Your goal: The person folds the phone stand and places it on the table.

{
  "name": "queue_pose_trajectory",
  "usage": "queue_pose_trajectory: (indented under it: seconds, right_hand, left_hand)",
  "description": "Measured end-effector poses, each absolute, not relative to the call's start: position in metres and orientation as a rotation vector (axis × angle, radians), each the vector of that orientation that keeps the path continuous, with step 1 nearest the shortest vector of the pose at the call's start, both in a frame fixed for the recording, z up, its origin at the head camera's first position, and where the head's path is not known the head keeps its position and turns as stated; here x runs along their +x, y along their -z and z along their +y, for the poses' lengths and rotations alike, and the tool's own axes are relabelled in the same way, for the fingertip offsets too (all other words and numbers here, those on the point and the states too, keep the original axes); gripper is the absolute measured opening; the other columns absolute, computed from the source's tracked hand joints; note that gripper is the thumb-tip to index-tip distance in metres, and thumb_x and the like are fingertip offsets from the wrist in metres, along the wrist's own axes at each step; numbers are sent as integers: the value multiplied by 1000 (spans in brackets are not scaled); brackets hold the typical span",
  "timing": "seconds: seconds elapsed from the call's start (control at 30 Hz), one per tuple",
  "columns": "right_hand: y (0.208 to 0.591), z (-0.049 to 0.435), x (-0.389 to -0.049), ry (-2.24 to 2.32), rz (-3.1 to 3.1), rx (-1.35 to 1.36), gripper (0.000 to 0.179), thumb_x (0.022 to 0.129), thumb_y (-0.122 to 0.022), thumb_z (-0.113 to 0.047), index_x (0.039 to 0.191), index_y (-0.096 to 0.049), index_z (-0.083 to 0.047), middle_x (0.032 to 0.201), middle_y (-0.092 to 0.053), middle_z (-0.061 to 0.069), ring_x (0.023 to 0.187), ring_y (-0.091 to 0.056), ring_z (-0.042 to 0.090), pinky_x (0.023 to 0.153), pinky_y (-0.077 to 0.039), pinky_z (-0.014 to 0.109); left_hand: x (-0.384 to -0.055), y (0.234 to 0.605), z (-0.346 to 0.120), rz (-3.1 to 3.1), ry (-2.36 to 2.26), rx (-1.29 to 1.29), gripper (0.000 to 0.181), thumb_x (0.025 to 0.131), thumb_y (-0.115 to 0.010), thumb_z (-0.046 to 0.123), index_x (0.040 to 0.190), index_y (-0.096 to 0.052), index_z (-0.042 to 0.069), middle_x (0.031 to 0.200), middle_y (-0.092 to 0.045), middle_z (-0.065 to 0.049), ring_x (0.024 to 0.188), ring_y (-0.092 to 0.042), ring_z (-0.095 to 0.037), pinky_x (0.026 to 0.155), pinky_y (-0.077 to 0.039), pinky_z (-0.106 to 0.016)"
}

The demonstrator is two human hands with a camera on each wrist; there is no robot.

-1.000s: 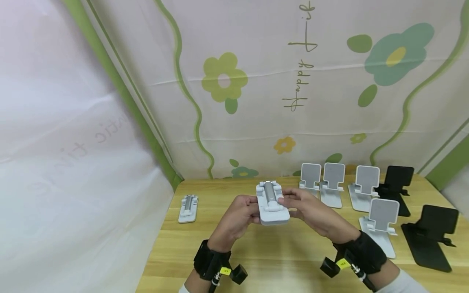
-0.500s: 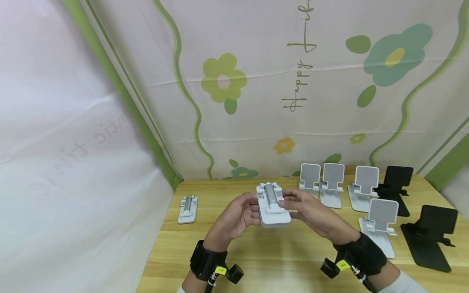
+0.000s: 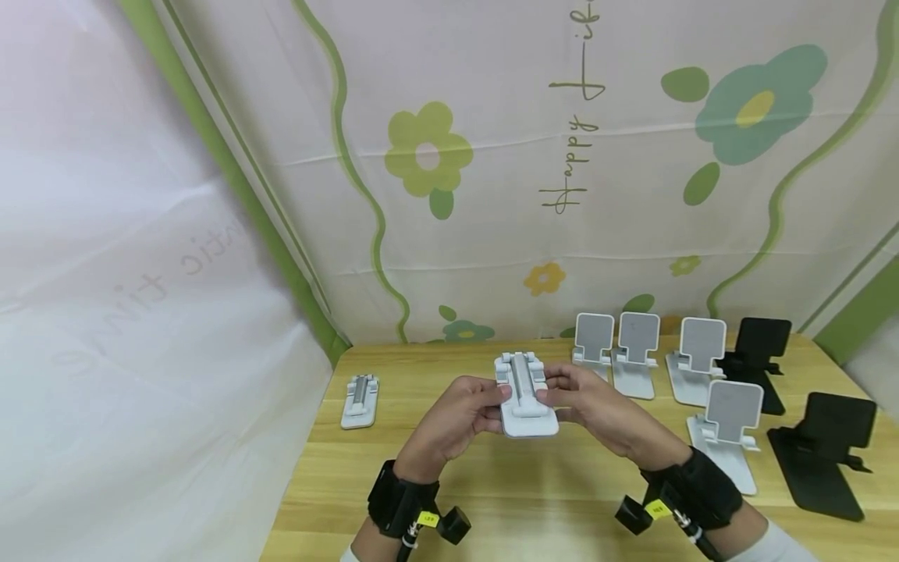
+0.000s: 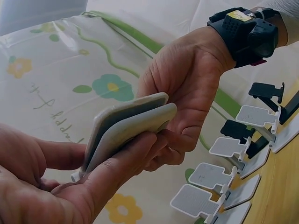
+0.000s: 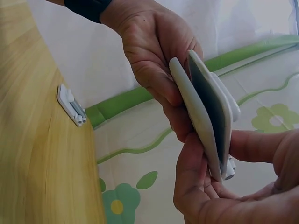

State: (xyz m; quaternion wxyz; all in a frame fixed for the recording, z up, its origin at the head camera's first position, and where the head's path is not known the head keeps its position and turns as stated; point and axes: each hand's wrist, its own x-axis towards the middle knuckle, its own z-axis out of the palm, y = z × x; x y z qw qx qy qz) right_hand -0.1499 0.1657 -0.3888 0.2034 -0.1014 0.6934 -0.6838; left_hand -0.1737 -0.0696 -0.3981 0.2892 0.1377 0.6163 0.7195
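Observation:
A folded white phone stand (image 3: 528,424) with a grey-padded arm is held up in front of the body, above the table. My left hand (image 3: 453,421) grips its left edge, thumb on the top face and fingers beneath. On the opposite edge, my right hand (image 3: 597,406) pinches it between thumb and fingers. In the left wrist view the stand's two plates (image 4: 135,123) show a narrow dark gap between them at one end. The right wrist view shows the same gap, with the fingers of my right hand (image 5: 233,200) against the lower plate.
Another folded white phone stand (image 3: 360,402) lies at the table's left. Several unfolded white stands (image 3: 733,414) and two black ones (image 3: 829,449) stand on the right. A flowered fabric wall (image 3: 492,226) rises behind the wooden table (image 3: 421,363).
Half a second ago the left fingers had loosened beside the stand; now the left thumb presses on its top face. The stand has tipped so its top faces the head camera more.

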Motion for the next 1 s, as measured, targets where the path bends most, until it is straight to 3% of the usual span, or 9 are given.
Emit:
queue_pose_trajectory:
  seconds: [0.23, 0.43, 0.5, 0.63, 0.77, 1.0]
  right_hand:
    - [390, 164, -150, 1935, 1946, -272, 59, 102, -59, -12, 144, -28, 16, 119, -55, 17, 105, -60, 20, 89, -57, 32]
    - [392, 163, -148, 1968, 2039, -222, 51, 100, -61, -6, 137, -33, 15, 110, -56, 16, 95, -65, 21, 81, -61, 32]
    - [394, 162, -148, 1975, 2060, -215, 47, 99, -59, -4, 134, -33, 14, 106, -57, 14, 92, -66, 19, 79, -61, 32]
    - [395, 162, -147, 1974, 2066, -203, 43, 98, -60, -4, 129, -36, 12, 99, -58, 10, 86, -65, 17, 77, -60, 30]
    - [396, 160, -145, 1974, 2086, -198, 46, 97, -64, -6, 130, -36, 11, 99, -59, 12, 86, -65, 18, 75, -59, 30]
    - [402, 156, -144, 1964, 2091, -221, 54, 98, -66, -9, 135, -32, 11, 114, -54, 20, 97, -65, 21, 85, -60, 33]
  left_hand:
    - [-173, 398, -70, 1713, -1899, 369, 39, 107, -54, 12, 136, -55, -13, 119, -71, -28, 94, -76, -21, 79, -62, -28]
    - [-161, 394, -59, 2184, -1758, 351, 49, 101, -66, 32, 135, -55, -1, 110, -74, -14, 92, -73, -17, 78, -61, -31]
    - [-152, 391, -51, 2404, -1605, 375, 56, 97, -70, 42, 133, -58, 1, 114, -70, -9, 91, -68, -14, 74, -58, -29]
    - [-138, 390, -35, 2701, -1281, 470, 66, 87, -77, 53, 126, -60, 2, 118, -58, -10, 92, -52, -14, 68, -47, -24]
    - [-136, 393, -25, 2868, -1144, 512, 66, 82, -85, 49, 119, -59, 1, 106, -53, -7, 90, -42, -15, 67, -39, -21]
    - [-148, 400, -37, 2890, -1225, 535, 49, 73, -92, 35, 106, -70, 6, 93, -62, -1, 82, -48, -11, 66, -40, -22]
